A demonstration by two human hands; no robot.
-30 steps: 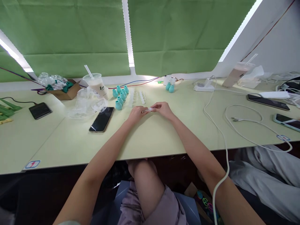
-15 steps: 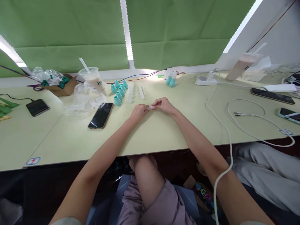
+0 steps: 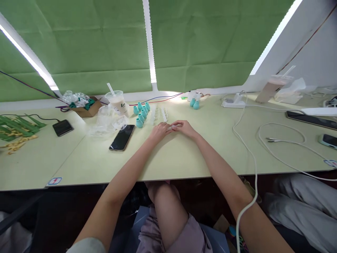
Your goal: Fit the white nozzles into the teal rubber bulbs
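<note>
My left hand (image 3: pixel 160 131) and my right hand (image 3: pixel 185 128) meet over the middle of the table, fingers pinched together on a small whitish translucent piece (image 3: pixel 172 127). The fingers cover most of it, so its kind cannot be made out. Just beyond my left hand lie rows of small white pieces (image 3: pixel 164 114) and a clear strip (image 3: pixel 153 115). Left of these stand several small turquoise vase-shaped pieces (image 3: pixel 139 122). A further pair of turquoise pieces (image 3: pixel 196 105) sits at the back, right of my hands.
A black phone (image 3: pixel 122 137) lies left of my hands, near a crumpled plastic bag (image 3: pixel 105 123) and a drink cup (image 3: pixel 117 102). To the right, a white cable (image 3: pixel 244 140) runs from a power strip (image 3: pixel 233 102) over the table edge and across my right forearm.
The camera view has tilted up and shifted left, so the table sits lower in the picture. Both hands stay together on the small piece, with the fingers slightly closer.
</note>
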